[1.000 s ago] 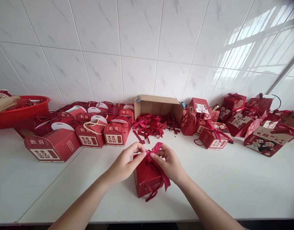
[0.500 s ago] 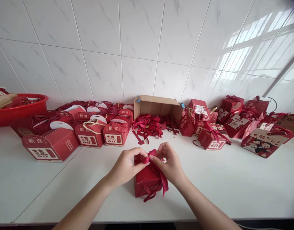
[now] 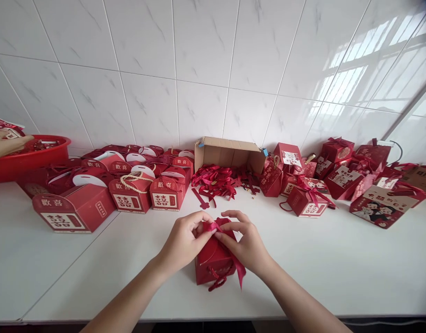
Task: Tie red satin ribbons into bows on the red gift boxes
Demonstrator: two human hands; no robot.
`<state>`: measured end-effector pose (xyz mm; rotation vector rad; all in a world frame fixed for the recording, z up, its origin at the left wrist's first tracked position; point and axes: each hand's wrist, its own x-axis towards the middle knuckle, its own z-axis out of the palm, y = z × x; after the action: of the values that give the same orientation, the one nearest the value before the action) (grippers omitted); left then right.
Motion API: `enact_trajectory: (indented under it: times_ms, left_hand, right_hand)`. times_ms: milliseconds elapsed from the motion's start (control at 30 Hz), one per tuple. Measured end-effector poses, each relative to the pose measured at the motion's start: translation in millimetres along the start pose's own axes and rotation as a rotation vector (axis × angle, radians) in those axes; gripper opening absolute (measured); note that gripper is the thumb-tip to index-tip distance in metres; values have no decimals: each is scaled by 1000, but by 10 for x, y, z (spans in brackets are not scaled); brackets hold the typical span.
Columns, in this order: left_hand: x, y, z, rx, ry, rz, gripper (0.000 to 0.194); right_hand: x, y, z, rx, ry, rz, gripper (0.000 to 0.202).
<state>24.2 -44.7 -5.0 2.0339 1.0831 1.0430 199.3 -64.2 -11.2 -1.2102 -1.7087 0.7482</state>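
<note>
A small red box [image 3: 208,267] stands on the white table in front of me, with a twisted red cord hanging on its near side. Over its top runs a shiny red ribbon [image 3: 240,272], one tail trailing down the right side. My left hand [image 3: 184,238] pinches the ribbon between thumb and forefinger just above the lid. Close against it, my right hand [image 3: 246,238] grips the ribbon with thumb and forefinger, its other fingers partly raised. The fingers hide the middle of the ribbon.
Red boxes [image 3: 95,206] fill the back left beside a red basin [image 3: 56,150], where another person's hand [image 3: 8,143] reaches. An open carton [image 3: 230,151] with loose ribbons [image 3: 220,180] lies at back centre. Finished-looking beribboned boxes [image 3: 305,201] stand right.
The fingers of my right hand have shifted over the ribbon, and its tail has swung slightly right. At the basin, the other person's hand has moved right, with a red-and-white packet now visible beside it.
</note>
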Motion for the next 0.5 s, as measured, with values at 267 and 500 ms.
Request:
enact_trajectory:
  times_ms: [267, 500]
  left_hand:
    - [-29, 40, -4, 75, 10, 61, 7]
    - [9, -39, 109, 19, 48, 35, 12]
  right_hand:
    - [12, -10, -30, 325, -126, 167, 25]
    - [-2, -41, 2, 545, -247, 144, 28]
